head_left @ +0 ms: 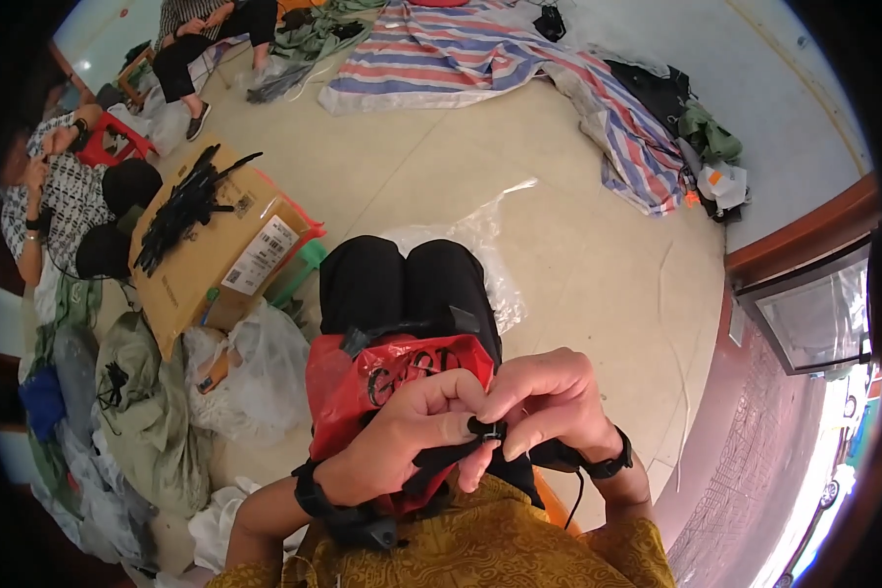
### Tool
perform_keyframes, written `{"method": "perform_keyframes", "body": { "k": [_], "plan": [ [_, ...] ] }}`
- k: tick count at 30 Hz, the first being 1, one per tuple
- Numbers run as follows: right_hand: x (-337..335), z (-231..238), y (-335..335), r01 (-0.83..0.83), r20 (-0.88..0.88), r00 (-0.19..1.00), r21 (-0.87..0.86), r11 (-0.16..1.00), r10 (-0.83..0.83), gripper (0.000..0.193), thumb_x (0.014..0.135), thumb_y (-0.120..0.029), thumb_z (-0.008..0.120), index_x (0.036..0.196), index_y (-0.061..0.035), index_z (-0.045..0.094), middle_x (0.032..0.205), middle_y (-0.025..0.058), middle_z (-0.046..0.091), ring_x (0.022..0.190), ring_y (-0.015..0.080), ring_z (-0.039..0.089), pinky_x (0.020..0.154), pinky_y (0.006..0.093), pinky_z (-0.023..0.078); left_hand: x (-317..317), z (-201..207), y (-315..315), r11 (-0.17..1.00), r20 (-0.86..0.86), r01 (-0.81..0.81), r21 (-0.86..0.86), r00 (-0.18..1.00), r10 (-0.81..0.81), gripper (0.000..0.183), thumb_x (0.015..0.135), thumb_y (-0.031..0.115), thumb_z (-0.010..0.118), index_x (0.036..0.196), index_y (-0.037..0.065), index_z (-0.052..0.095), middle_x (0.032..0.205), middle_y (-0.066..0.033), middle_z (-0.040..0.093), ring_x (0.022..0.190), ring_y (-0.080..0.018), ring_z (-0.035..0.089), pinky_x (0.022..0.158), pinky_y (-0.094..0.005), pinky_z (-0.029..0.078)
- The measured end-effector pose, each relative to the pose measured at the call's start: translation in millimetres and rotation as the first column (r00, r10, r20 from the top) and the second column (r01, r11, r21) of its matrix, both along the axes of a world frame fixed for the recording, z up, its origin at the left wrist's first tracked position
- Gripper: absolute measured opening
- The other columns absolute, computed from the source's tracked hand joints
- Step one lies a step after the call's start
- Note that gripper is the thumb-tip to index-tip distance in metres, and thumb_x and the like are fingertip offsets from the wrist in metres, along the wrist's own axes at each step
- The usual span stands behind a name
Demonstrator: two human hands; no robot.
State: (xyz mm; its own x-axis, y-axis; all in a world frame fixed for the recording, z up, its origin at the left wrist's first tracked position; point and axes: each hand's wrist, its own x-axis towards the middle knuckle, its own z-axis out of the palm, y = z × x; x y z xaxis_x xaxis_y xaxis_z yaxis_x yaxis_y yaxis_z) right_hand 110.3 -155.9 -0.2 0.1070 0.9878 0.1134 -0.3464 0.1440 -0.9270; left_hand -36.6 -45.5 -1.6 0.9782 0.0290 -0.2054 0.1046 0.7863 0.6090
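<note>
Above my lap, both hands meet at a small black piece (pixel 484 428) with a light glint on it; its exact kind is too small to make out. My left hand (pixel 414 431) pinches it from the left between thumb and bent fingers. From the other side my right hand (pixel 551 400) grips it with thumb and fingertips. Beneath the hands, a red plastic bag (pixel 348 377) with black markings lies over my black trousers (pixel 363 284). Dark material shows under the left hand, partly hidden by it.
A cardboard box (pixel 171 294) with a pile of black straps (pixel 191 206) stands at left front, near a seated person (pixel 64 196). Another person (pixel 206 39) sits farther back. Clear plastic bags (pixel 265 367) and olive cloth (pixel 142 412) lie left. A striped sheet (pixel 441 59) spreads ahead.
</note>
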Motion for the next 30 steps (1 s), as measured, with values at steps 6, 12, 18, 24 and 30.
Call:
{"method": "perform_keyframes", "body": {
  "k": [6, 12, 18, 24, 30],
  "plan": [
    [2, -4, 4, -0.076, -0.027, 0.997, -0.046, 0.996, 0.075, 0.027, 0.061, 0.006, 0.071, 0.086, 0.0025, 0.062, 0.072, 0.0010, 0.059, 0.059, 0.0034, 0.050, 0.051, 0.0179, 0.038, -2, 4, 7, 0.997, -0.023, 0.057, 0.047, 0.998, -0.056, 0.015, 0.083, 0.013, 0.054, 0.086, 0.001, 0.046, 0.077, -0.0073, 0.057, 0.060, -0.0118, 0.056, 0.059, -0.0226, 0.045],
    [-10, 11, 5, 0.028, -0.132, 0.990, -0.143, 0.989, -0.047, 0.032, 0.049, -0.008, 0.080, 0.074, 0.0017, 0.064, 0.062, 0.0038, 0.057, 0.049, 0.0067, 0.045, 0.042, 0.0215, 0.029, -6, 7, 5, 0.997, -0.041, 0.077, 0.014, 0.996, -0.076, 0.014, 0.082, 0.010, 0.055, 0.087, 0.001, 0.046, 0.076, -0.0062, 0.056, 0.061, -0.0115, 0.057, 0.059, -0.0216, 0.045],
    [-8, 5, 5, -0.031, -0.077, 0.997, -0.149, 0.988, 0.020, 0.032, 0.051, -0.007, 0.080, 0.077, 0.0019, 0.064, 0.065, 0.0036, 0.057, 0.049, 0.0065, 0.046, 0.044, 0.0206, 0.030, -9, 10, 9, 0.998, -0.033, 0.056, -0.005, 0.998, -0.056, 0.012, 0.082, 0.009, 0.054, 0.086, 0.001, 0.046, 0.074, -0.0066, 0.057, 0.060, -0.0129, 0.057, 0.059, -0.0222, 0.045],
    [-8, 5, 4, -0.003, 0.012, 1.000, -0.161, 0.987, 0.005, 0.025, 0.058, 0.000, 0.075, 0.080, 0.0013, 0.062, 0.067, 0.0009, 0.055, 0.054, 0.0041, 0.046, 0.047, 0.0188, 0.032, -6, 12, 15, 0.994, -0.055, 0.102, 0.050, 0.994, -0.099, 0.009, 0.083, 0.007, 0.052, 0.085, 0.001, 0.046, 0.072, -0.0088, 0.056, 0.059, -0.0146, 0.057, 0.058, -0.0244, 0.046],
    [-4, -6, 3, 0.096, 0.005, 0.995, -0.075, 0.993, -0.096, 0.030, 0.052, -0.004, 0.078, 0.078, 0.0014, 0.064, 0.071, 0.0060, 0.058, 0.060, 0.0102, 0.052, 0.049, 0.0217, 0.035, -7, 20, 7, 0.966, -0.054, -0.032, 0.257, 0.997, 0.048, 0.008, 0.084, 0.002, 0.049, 0.089, -0.002, 0.044, 0.080, -0.0102, 0.056, 0.068, -0.0143, 0.058, 0.062, -0.0252, 0.048]
  ]
}}
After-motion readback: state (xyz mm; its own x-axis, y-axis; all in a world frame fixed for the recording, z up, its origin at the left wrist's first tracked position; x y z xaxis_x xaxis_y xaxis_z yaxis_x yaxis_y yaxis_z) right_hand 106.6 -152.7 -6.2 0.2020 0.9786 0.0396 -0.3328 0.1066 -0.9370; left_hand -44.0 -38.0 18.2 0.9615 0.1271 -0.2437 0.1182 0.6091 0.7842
